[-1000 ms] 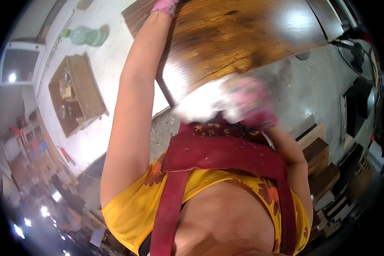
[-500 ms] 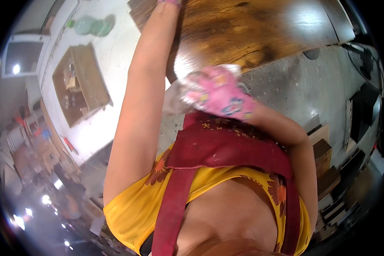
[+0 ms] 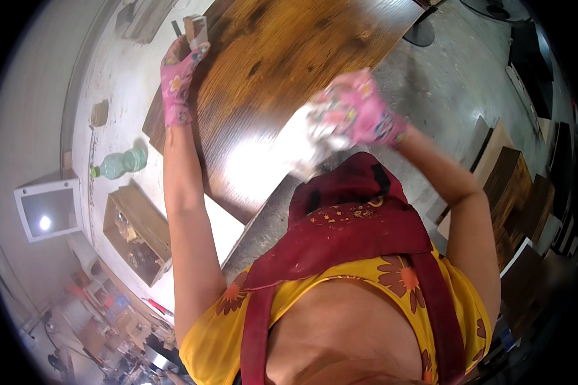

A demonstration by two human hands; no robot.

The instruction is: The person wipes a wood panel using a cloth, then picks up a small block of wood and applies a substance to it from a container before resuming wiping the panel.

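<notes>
At about half past ten, the left hand [image 3: 180, 77], in a pink floral glove, grasps a small brown-and-white block [image 3: 196, 29]. Toward one, the matching-gloved right hand [image 3: 356, 110] clutches a crumpled white cloth [image 3: 294, 140]; the glossy brown wood-grain board [image 3: 282, 70] lies at twelve.

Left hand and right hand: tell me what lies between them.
In the head view, the brown board spans between the left hand and right hand, with the white cloth bunched at the right hand's end.

Maroon apron [image 3: 347, 240] — yellow shirt [image 3: 213, 335] — pink gloves [image 3: 176, 83]
</notes>
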